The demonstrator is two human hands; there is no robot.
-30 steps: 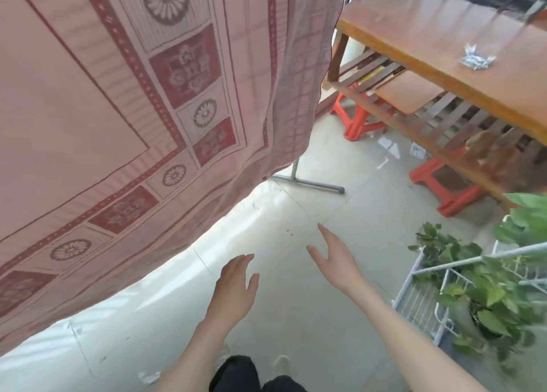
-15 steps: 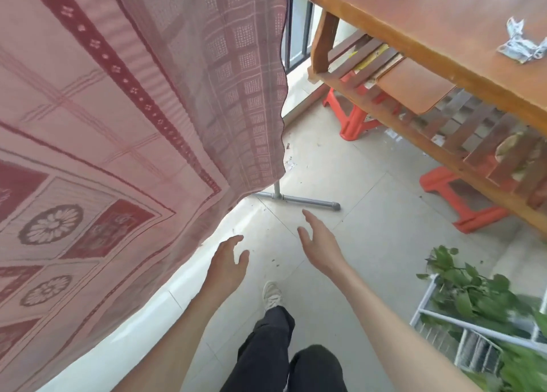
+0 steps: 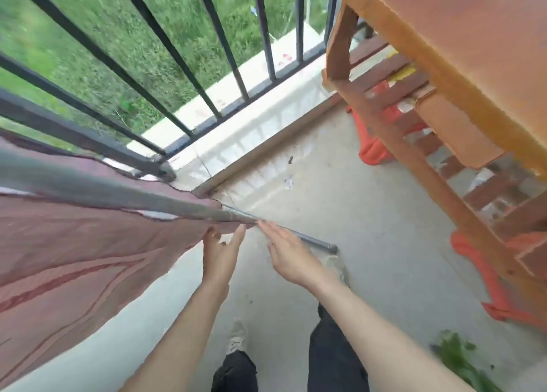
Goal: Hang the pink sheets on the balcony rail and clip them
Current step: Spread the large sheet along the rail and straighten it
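Both grips are bare and empty: the left hand (image 3: 220,254) has its fingers spread just under the hanging corner of the pink patterned cloth sheet (image 3: 77,252), perhaps brushing it, and the right hand (image 3: 291,254) is flat and open beside it, near the grey metal pole (image 3: 118,191). That sheet is draped over the pole, which runs in front of the black iron balcony railing (image 3: 183,65), so hanging looks at least partly done for 1 sheet; whether it sits on the balcony rail itself I cannot tell through the blur. No clip shows anywhere, neither on the cloth nor in a hand, so clipping appears still to do, and any further sheet is out of view. Counted: 1 pink sheet, 1 grey pole, 2 hands, 0 clips, 1 orange-brown wooden bench (image 3: 461,45) with a slatted lower shelf, 2 red-orange plastic stools (image 3: 374,150) beneath it, and 1 green leafy plant (image 3: 461,359) at the lower right.
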